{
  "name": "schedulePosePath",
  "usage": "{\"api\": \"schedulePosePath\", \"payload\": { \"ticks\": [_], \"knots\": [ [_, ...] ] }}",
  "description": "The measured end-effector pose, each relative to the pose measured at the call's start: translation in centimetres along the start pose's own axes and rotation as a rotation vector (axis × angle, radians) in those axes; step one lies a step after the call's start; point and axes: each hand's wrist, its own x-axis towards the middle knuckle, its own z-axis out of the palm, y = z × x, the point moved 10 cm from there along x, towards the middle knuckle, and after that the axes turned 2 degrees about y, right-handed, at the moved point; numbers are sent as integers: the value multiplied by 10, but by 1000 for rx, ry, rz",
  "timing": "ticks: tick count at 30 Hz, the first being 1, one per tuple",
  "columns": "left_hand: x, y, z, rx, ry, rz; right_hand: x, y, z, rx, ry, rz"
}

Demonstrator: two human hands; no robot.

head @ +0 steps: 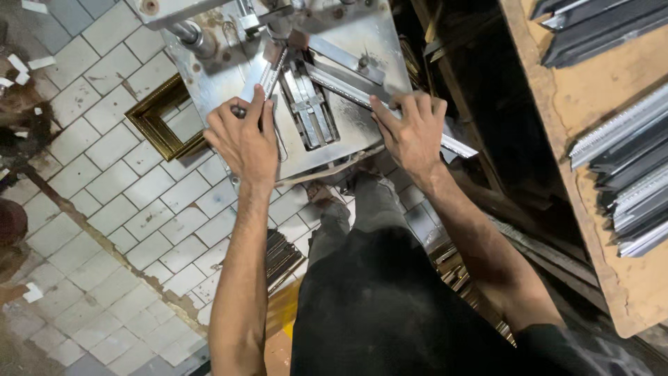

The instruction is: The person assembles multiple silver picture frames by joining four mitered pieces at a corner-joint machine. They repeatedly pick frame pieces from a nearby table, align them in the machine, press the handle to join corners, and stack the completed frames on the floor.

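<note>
Both hands [245,136] [412,132] on moulding strips [390,104]; machine-table edge [334,163]

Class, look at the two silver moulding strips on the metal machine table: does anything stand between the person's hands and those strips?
Nothing visible does. The left hand presses directly on the left strip, and the right hand lies directly on the right strip.
</note>
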Motion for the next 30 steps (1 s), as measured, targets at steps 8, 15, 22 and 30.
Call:
{"api": "schedulePosePath", "payload": {
  "ticks": [8,15,22,30],
  "knots": [
    [3,-3,1,44,-23,6,49,-7,76,34,-5,5],
    [-4,-3,8,58,-48,4,46,-6,66,50,-19,1],
    [-2,-6,13,50,15,10,49,-8,56,79,51,3],
    [-6,6,-3,-36,65,5,45,-2,45,167,104,-4]
  ]
}}
